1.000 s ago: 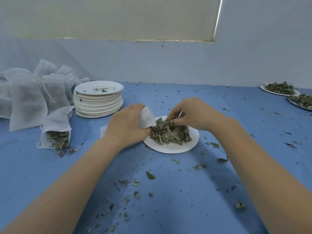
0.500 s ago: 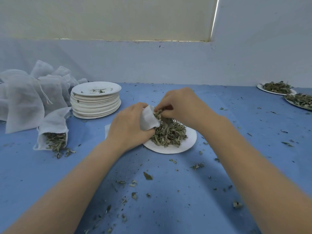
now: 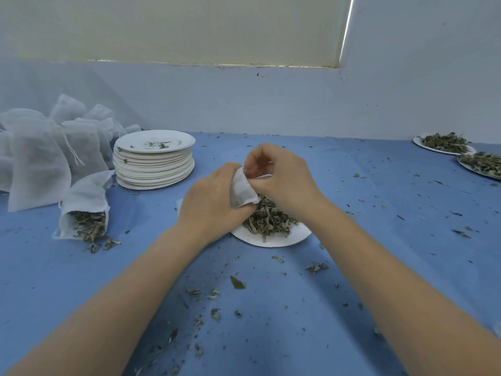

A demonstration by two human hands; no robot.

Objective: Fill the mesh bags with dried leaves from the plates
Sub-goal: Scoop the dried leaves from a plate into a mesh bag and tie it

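A white paper plate (image 3: 295, 236) in the middle of the blue table holds a heap of dried leaves (image 3: 267, 218). My left hand (image 3: 210, 203) grips a small white mesh bag (image 3: 241, 189) at the plate's left edge. My right hand (image 3: 282, 175) hovers over the plate with curled fingers at the bag's mouth; I cannot see whether leaves are between its fingers. Most of the bag is hidden behind my left hand.
A part-filled mesh bag (image 3: 85, 210) lies at the left, spilling leaves. Behind it sits a pile of mesh bags (image 3: 40, 150) and a stack of used plates (image 3: 154, 161). Two more plates of leaves (image 3: 444, 143) stand at the far right. Leaf crumbs litter the table.
My right hand has lifted off the leaf heap and moved left and up to the mouth of the bag. My left hand kept holding the bag in place.
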